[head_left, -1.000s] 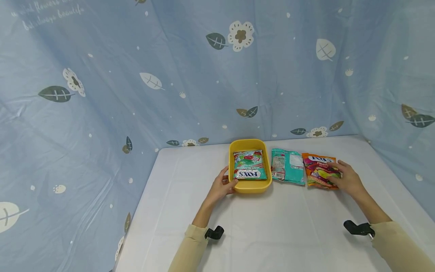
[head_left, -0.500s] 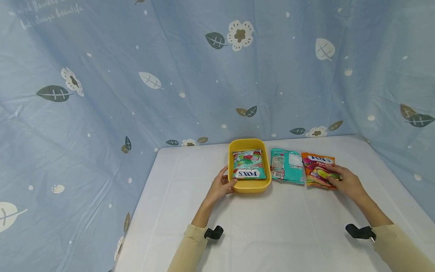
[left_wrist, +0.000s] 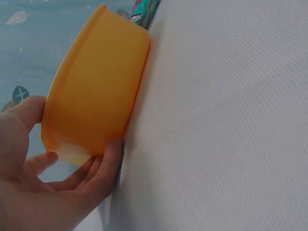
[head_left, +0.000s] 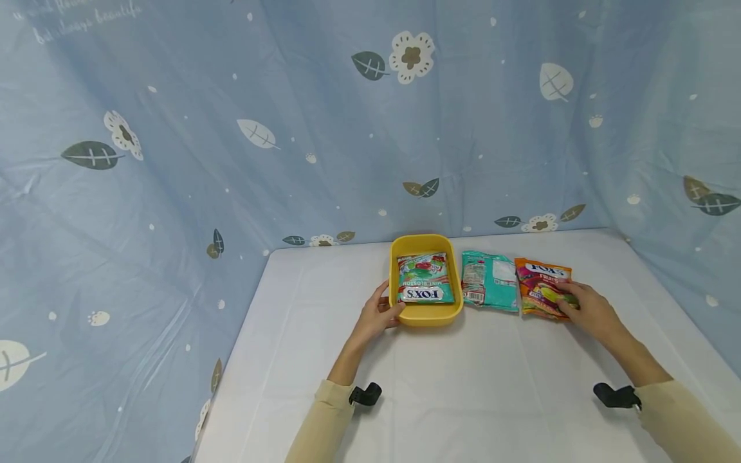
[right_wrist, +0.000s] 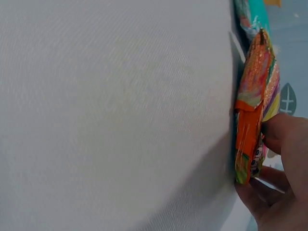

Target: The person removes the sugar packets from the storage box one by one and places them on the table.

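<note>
In the head view my left hand (head_left: 377,315) holds the lower left side of a yellow plastic tub (head_left: 428,315). The left wrist view shows its thumb at the rim and the other fingers low against the tub's wall (left_wrist: 98,82). A green Fox's mint candy bag (head_left: 425,283) lies inside the tub. To the right, my right hand (head_left: 593,313) grips the right edge of an orange and purple Fox's fruits candy bag (head_left: 542,289). Seen from the right wrist, the thumb lies on the bag's face (right_wrist: 252,110) and the other fingers reach its lower edge.
Between the tub and the orange bag lies a teal candy bag (head_left: 491,283), back side up. All stand on a white-covered table (head_left: 463,386). A blue patterned curtain (head_left: 324,128) hangs behind the table and along its left side.
My right hand's fingers have drawn in from over the orange candy bag's face to its right edge, and the forearm has shifted slightly right. My left hand stays on the tub.
</note>
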{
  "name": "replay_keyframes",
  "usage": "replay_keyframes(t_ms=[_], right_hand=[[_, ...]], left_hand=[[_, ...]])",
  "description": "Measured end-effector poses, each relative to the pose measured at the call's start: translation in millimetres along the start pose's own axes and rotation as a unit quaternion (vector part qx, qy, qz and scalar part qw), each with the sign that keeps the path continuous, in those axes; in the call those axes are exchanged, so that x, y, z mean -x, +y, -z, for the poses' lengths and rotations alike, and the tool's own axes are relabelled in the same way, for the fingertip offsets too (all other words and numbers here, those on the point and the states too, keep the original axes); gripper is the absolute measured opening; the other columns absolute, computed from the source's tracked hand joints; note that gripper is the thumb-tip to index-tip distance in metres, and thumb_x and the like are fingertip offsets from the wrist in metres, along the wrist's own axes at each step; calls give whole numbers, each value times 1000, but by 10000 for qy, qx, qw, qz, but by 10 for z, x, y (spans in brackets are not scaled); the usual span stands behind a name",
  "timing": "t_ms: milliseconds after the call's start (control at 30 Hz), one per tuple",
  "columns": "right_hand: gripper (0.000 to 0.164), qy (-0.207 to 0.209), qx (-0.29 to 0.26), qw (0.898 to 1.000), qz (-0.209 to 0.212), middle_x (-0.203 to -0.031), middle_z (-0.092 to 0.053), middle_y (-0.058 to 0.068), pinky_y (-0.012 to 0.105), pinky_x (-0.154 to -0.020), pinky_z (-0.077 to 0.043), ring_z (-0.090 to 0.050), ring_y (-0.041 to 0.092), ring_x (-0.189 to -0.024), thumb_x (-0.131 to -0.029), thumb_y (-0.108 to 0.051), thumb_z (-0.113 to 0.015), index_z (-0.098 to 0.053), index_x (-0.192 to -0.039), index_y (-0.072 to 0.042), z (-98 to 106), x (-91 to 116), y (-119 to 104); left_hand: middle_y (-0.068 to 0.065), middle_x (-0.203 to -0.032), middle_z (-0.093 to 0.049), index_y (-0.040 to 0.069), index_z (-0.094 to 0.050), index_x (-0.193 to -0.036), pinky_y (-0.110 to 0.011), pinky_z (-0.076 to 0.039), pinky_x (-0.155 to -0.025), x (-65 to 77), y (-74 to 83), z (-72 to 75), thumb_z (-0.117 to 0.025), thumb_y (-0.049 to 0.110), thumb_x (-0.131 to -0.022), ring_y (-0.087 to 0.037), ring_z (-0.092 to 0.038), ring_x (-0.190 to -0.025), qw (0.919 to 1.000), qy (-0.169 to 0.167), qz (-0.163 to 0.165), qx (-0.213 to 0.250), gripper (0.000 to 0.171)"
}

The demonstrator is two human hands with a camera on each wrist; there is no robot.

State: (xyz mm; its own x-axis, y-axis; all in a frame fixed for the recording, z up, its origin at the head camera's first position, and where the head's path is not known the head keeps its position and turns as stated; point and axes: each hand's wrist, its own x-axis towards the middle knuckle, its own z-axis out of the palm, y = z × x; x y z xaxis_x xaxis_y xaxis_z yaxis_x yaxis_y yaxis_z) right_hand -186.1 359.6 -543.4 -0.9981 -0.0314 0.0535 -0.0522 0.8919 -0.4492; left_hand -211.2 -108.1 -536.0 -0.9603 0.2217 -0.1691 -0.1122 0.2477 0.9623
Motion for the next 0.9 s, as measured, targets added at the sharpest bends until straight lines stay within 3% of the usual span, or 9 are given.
replay_keyframes(t_ms=[367, 600, 900], right_hand=[[52, -229, 923, 9954, 104, -132, -39, 44, 73, -94, -42, -41, 61, -119, -97, -24, -56, -42, -137, 6, 7, 1, -36], [53, -326, 1202, 9922, 94, -131, -40, 42, 74, -88, -45, -44, 59, -116, -94, -24, -59, -44, -136, 4, 94, -7, -141], [52, -106, 1285, 9902, 544, -130, -43, 38, 72, -84, -50, -48, 55, -111, -93, -27, -63, -48, -135, 1, 93, -88, -317]], left_hand=[[-17, -131, -56, 33, -30, -154, -32, -63, -77, -19, -61, -10, -70, 35, -90, -20, -63, -102, 9999, 107, -37, 34, 75], [-17, -132, -56, 32, -30, -154, -33, -63, -77, -11, -56, 0, -69, 37, -90, -20, -63, -102, 10000, 84, -35, -3, 75], [-18, -131, -56, 33, -30, -153, -38, -63, -81, -20, -57, -2, -69, 34, -91, -19, -63, -99, 9999, 79, -71, 36, 73]])
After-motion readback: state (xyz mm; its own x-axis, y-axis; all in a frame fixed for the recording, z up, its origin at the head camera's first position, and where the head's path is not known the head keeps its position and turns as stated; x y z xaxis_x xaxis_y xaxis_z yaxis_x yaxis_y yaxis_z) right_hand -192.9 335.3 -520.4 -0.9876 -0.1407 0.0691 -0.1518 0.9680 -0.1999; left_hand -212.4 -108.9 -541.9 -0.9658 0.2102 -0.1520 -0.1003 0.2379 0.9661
